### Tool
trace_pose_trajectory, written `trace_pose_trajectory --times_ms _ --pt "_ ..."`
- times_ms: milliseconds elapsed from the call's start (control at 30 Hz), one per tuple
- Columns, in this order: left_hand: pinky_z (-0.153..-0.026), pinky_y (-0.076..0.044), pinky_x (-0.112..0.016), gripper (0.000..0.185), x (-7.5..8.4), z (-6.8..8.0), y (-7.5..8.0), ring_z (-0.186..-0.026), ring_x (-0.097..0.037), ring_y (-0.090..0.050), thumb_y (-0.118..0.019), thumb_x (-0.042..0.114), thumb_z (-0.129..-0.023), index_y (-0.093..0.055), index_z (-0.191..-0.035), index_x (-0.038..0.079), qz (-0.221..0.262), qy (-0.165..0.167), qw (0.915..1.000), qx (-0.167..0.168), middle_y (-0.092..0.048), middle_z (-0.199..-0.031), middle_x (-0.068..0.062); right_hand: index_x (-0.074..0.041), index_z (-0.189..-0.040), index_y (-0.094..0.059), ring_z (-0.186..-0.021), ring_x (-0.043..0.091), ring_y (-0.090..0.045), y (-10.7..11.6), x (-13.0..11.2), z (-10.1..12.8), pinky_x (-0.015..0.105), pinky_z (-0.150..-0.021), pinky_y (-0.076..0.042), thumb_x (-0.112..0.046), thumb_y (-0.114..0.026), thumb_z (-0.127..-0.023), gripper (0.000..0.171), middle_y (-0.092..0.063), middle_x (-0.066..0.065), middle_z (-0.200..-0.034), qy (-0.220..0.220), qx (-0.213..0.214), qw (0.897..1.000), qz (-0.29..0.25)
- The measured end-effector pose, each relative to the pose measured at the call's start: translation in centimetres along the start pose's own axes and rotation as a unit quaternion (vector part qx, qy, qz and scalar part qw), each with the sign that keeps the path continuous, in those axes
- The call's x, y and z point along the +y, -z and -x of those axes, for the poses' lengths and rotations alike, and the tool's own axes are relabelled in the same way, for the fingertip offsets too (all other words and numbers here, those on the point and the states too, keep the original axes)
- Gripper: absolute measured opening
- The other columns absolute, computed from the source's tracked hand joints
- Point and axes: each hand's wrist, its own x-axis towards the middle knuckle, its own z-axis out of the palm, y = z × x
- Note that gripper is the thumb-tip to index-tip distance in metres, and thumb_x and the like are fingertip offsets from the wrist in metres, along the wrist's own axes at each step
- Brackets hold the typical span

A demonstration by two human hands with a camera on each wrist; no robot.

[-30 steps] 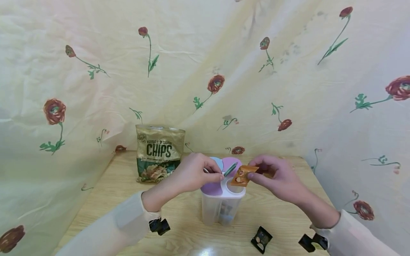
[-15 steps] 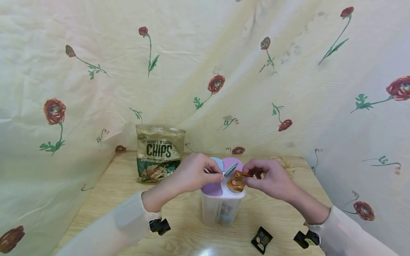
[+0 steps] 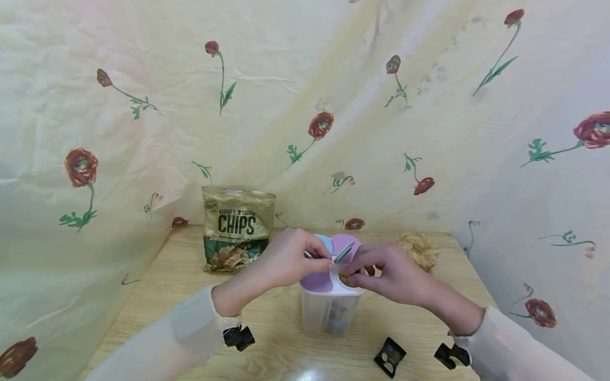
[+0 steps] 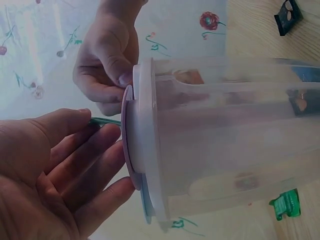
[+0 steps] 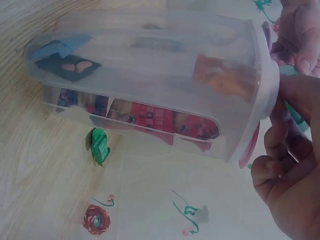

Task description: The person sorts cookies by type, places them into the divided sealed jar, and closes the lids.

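Observation:
A clear plastic storage container (image 3: 314, 312) with a white top and coloured lids stands on the table. My left hand (image 3: 290, 259) pinches the raised green lid (image 3: 344, 252) between thumb and fingertip. My right hand (image 3: 393, 275) is at the round opening beside it, fingertips dipped in and gripping an orange snack packet (image 5: 222, 75). Through the clear wall in the right wrist view, most of that packet shows inside, just below the rim. Lower in the container lie a black packet (image 5: 67, 67) and red packets (image 5: 150, 117) in a neighbouring compartment.
A gold and green chips bag (image 3: 238, 227) stands behind my left hand. A black packet (image 3: 389, 357) lies at the front right. Crumpled yellowish plastic (image 3: 419, 251) sits at the back right, and a green packet (image 5: 100, 146) lies behind the container. Flowered cloth hangs around the table.
My right hand has moved left and down, lowering the orange packet from above the opening to inside it. My left hand keeps its hold on the green lid.

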Motion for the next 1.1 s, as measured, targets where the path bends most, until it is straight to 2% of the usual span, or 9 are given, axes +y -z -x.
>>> trace_pose_trajectory --times_ms 100,267,400,500,800,967,1100 --pt "-0.064 -0.050 -0.023 0.007 -0.1 0.0 -0.1 -0.075 -0.002 -0.062 -0.079 0.028 -0.090 -0.080 -0.083 0.027 0.000 -0.002 1.0000 0.002 -0.073 -0.078 0.020 -0.024 -0.101 -0.081 -0.063 0.001 -0.053 0.0 -0.1 -0.1 0.023 -0.053 -0.047 -0.011 -0.076 -0.093 0.017 -0.071 -0.014 -0.085 0.005 -0.020 1.000 0.000" --pt "-0.065 -0.050 -0.023 0.007 -0.2 0.0 -0.2 -0.075 -0.001 -0.062 -0.079 0.027 -0.090 -0.080 -0.084 0.027 -0.002 -0.004 1.0000 0.004 -0.073 -0.079 0.020 -0.024 -0.102 -0.080 -0.062 -0.001 -0.052 0.1 -0.1 -0.1 0.021 -0.054 -0.047 -0.012 -0.073 -0.096 0.015 -0.068 -0.015 -0.083 -0.015 -0.046 0.999 0.010" --pt "-0.066 -0.050 -0.023 0.006 -0.2 0.0 -0.3 -0.077 -0.001 -0.062 -0.079 0.028 -0.090 -0.080 -0.085 0.026 -0.001 0.002 1.0000 0.003 -0.073 -0.080 0.020 -0.024 -0.101 -0.079 -0.063 0.000 -0.053 0.4 -0.1 0.2 0.023 -0.055 -0.048 -0.011 -0.074 -0.095 0.016 -0.070 -0.015 -0.087 -0.011 -0.031 0.999 0.015" --pt "-0.066 -0.051 -0.023 0.006 -0.3 0.0 -0.4 -0.078 -0.001 -0.062 -0.079 0.028 -0.090 -0.080 -0.085 0.027 0.000 0.005 1.0000 0.003 -0.073 -0.080 0.019 -0.024 -0.101 -0.078 -0.066 0.003 -0.056 0.9 -0.1 0.9 0.023 -0.055 -0.048 -0.009 -0.076 -0.093 0.018 -0.071 -0.016 -0.092 -0.026 -0.010 0.999 0.017" --pt "-0.065 -0.051 -0.023 0.006 -0.1 0.1 -0.3 -0.078 -0.001 -0.062 -0.081 0.028 -0.089 -0.080 -0.083 0.028 -0.002 0.008 0.9999 0.005 -0.073 -0.078 0.020 -0.026 -0.104 -0.075 -0.072 0.006 -0.061 2.8 1.0 4.7 0.026 -0.059 -0.051 -0.013 -0.076 -0.094 0.017 -0.070 -0.013 -0.089 -0.129 0.017 0.991 0.023" --pt "-0.065 -0.050 -0.023 0.006 -0.1 0.1 -0.3 -0.078 -0.001 -0.062 -0.081 0.028 -0.089 -0.080 -0.083 0.028 -0.003 0.006 1.0000 0.005 -0.072 -0.078 0.020 -0.022 -0.108 -0.075 -0.074 0.007 -0.063 2.4 2.4 7.4 0.027 -0.060 -0.052 -0.016 -0.074 -0.096 0.013 -0.072 -0.011 -0.088 -0.172 0.007 0.985 0.004" --pt "-0.065 -0.050 -0.023 0.007 0.1 0.1 -0.2 -0.078 -0.002 -0.062 -0.080 0.028 -0.089 -0.080 -0.083 0.027 -0.005 0.006 1.0000 0.004 -0.073 -0.078 0.020 -0.018 -0.108 -0.074 -0.076 0.006 -0.063 1.3 4.2 9.5 0.027 -0.060 -0.052 -0.014 -0.073 -0.096 0.013 -0.073 -0.010 -0.089 -0.184 0.001 0.983 -0.011"
